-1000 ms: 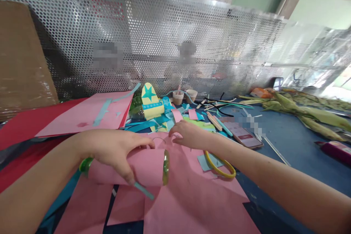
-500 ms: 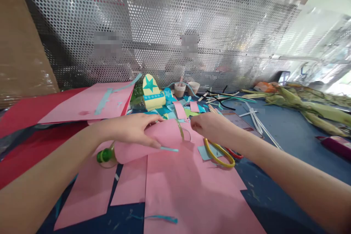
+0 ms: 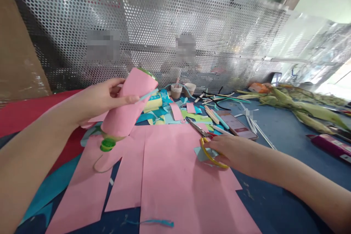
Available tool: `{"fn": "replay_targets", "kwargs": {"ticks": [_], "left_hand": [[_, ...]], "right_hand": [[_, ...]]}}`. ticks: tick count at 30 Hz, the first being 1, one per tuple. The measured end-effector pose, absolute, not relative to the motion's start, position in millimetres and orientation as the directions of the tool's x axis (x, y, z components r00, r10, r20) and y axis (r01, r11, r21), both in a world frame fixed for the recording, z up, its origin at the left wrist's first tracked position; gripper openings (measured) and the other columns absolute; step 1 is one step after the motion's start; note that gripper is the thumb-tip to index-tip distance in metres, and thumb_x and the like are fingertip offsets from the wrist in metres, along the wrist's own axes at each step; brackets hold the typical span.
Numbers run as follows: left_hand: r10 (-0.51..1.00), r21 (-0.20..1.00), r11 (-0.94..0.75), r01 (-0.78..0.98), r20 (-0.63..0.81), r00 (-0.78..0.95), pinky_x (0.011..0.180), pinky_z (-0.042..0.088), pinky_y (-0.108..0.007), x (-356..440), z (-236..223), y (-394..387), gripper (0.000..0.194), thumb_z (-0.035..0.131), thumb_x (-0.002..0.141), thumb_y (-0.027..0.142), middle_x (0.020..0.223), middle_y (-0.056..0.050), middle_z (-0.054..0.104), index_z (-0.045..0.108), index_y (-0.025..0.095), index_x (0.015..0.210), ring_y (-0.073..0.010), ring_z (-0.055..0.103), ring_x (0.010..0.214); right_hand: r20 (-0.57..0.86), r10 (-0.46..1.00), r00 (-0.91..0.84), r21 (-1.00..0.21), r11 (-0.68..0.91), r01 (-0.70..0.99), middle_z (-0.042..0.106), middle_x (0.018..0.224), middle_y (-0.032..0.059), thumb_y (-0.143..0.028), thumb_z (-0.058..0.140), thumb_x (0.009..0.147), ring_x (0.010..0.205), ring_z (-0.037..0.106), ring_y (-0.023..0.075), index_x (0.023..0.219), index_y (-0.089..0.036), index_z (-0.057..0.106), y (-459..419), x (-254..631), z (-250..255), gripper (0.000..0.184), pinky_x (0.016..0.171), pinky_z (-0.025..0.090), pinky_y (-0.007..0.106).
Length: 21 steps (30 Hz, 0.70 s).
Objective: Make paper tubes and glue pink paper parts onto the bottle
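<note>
A green bottle wrapped in pink paper is held tilted above the table by my left hand, its green cap pointing down. My left fingers wrap around its side, and a thin light-blue strip sticks out by the thumb. On the right, my right hand is closed on the handles of scissors, one loop yellow and the other red. The blades lie over the edge of large pink sheets, pointing away from me. A small light-blue paper piece is beneath the yellow loop.
Paper scraps, small cups, a phone and white strips lie farther back. Corn husks and a purple object are at right. A perforated metal screen stands behind; red sheets lie left.
My left hand has lifted the wrapped bottle off the sheets and moved it left, tilting its base up. My right hand has come back toward me and taken hold of the scissors.
</note>
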<state>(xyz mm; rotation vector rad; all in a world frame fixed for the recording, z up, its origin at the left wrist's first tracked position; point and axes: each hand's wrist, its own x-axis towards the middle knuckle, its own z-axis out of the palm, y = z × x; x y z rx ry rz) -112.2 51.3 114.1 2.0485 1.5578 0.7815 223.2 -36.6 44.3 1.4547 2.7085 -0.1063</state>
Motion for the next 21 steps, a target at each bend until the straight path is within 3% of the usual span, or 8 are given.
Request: {"fn": "replay_targets", "kwargs": {"ticks": [2, 4, 8, 11, 15, 18, 21], "left_hand": [[0.971, 0.790, -0.237, 0.565, 0.186, 0.148, 0.096, 0.048, -0.043, -108.8, 115.1, 47.2, 0.069, 0.074, 0.071, 0.053, 0.129, -0.007, 0.065, 0.055, 0.021, 0.129, -0.0322, 0.058, 0.119], [0.971, 0.855, -0.235, 0.463, 0.188, 0.145, 0.098, 0.049, -0.044, -105.0, 115.9, 42.4, 0.068, 0.078, 0.068, 0.050, 0.130, -0.010, 0.064, 0.057, 0.021, 0.126, -0.0317, 0.058, 0.118], [0.964, 0.879, -0.263, 0.398, 0.221, 0.148, 0.098, 0.049, -0.044, -99.5, 118.0, 35.1, 0.065, 0.079, 0.070, 0.046, 0.127, -0.011, 0.065, 0.058, 0.017, 0.125, -0.0314, 0.058, 0.118], [0.951, 0.878, -0.307, 0.367, 0.269, 0.152, 0.096, 0.050, -0.042, -98.1, 120.0, 32.2, 0.063, 0.079, 0.071, 0.044, 0.125, -0.010, 0.066, 0.058, 0.016, 0.123, -0.0312, 0.059, 0.117], [0.955, 0.885, -0.288, 0.365, 0.239, 0.175, 0.094, 0.051, -0.043, -101.4, 119.9, 33.3, 0.064, 0.079, 0.071, 0.045, 0.124, -0.009, 0.066, 0.057, 0.018, 0.125, -0.0316, 0.060, 0.115], [0.970, 0.883, -0.230, 0.409, 0.173, 0.172, 0.091, 0.053, -0.044, -107.3, 116.8, 38.2, 0.069, 0.080, 0.067, 0.050, 0.123, -0.009, 0.067, 0.057, 0.022, 0.125, -0.0324, 0.061, 0.113], [0.975, 0.872, -0.201, 0.446, 0.135, 0.175, 0.091, 0.053, -0.043, -110.5, 114.3, 41.3, 0.072, 0.080, 0.064, 0.049, 0.122, -0.009, 0.067, 0.056, 0.024, 0.127, -0.0320, 0.061, 0.114]], "right_hand": [[-0.130, 0.824, -0.551, -0.024, 0.553, 0.833, 0.074, 0.091, 0.0084, -0.009, 0.058, 0.084, 0.085, 0.070, 0.0228, 0.092, -0.019, 0.069, -39.0, 217.7, 43.1, 0.017, 0.073, 0.053, 0.032], [-0.122, 0.822, -0.557, -0.015, 0.559, 0.829, 0.073, 0.100, 0.0113, -0.010, 0.057, 0.086, 0.096, 0.068, 0.0275, 0.098, -0.017, 0.070, -39.6, 206.9, 42.8, 0.019, 0.083, 0.052, 0.039], [-0.046, 0.728, -0.684, -0.125, 0.676, 0.727, 0.068, 0.120, 0.0076, -0.018, 0.053, 0.093, 0.109, 0.062, 0.0270, 0.124, -0.023, 0.062, -39.0, 164.7, 42.1, 0.033, 0.090, 0.049, 0.042], [0.010, 0.683, -0.730, -0.249, 0.709, 0.659, 0.066, 0.121, 0.0101, -0.028, 0.053, 0.095, 0.109, 0.061, 0.0279, 0.132, -0.022, 0.056, -30.0, 118.9, 34.6, 0.038, 0.089, 0.048, 0.041], [0.116, 0.759, -0.640, -0.337, 0.636, 0.694, 0.064, 0.119, 0.0201, -0.035, 0.050, 0.096, 0.114, 0.054, 0.0313, 0.122, -0.008, 0.060, 0.6, 58.4, 14.0, 0.039, 0.099, 0.038, 0.046], [0.180, 0.795, -0.580, -0.406, 0.597, 0.692, 0.061, 0.119, 0.0179, -0.042, 0.060, 0.089, 0.117, 0.049, 0.0334, 0.111, -0.014, 0.064, 23.8, 27.6, 1.6, 0.036, 0.097, 0.037, 0.049], [0.199, 0.821, -0.535, -0.528, 0.550, 0.647, 0.064, 0.113, 0.0108, -0.028, 0.071, 0.079, 0.111, 0.053, 0.0290, 0.097, -0.019, 0.065, 34.1, 15.4, -4.0, 0.021, 0.092, 0.042, 0.042]]}}
